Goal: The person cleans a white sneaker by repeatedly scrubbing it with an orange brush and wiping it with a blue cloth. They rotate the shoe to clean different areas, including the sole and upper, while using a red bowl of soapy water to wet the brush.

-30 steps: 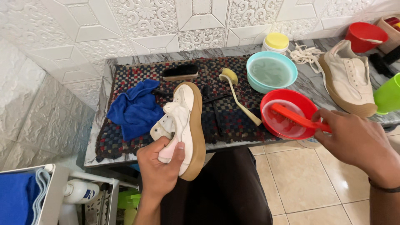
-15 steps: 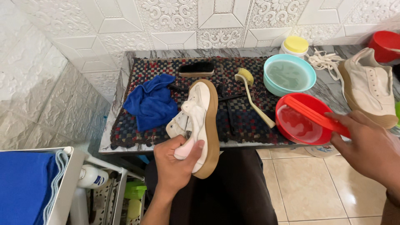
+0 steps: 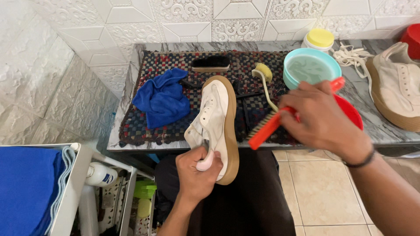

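My left hand (image 3: 197,172) grips the heel of a white sneaker with a tan sole (image 3: 217,121), held on its side over my lap with the toe toward the table. My right hand (image 3: 321,122) holds a red-handled scrub brush (image 3: 267,127) just right of the sneaker's sole, bristles facing the shoe, a small gap between them. Behind my right hand sits a red bowl (image 3: 351,112), mostly hidden by the hand.
A woven checked mat (image 3: 175,70) on the marble table carries a blue cloth (image 3: 162,97), a black brush (image 3: 211,63) and a yellow-headed brush (image 3: 264,78). A teal bowl (image 3: 311,66), a yellow-lidded jar (image 3: 319,39), loose laces (image 3: 352,57) and a second sneaker (image 3: 399,87) lie right. A rack with blue towels (image 3: 26,188) stands left.
My right hand lifted the red brush out of the red bowl and carried it left toward the sneaker. The left hand kept its hold on the shoe.
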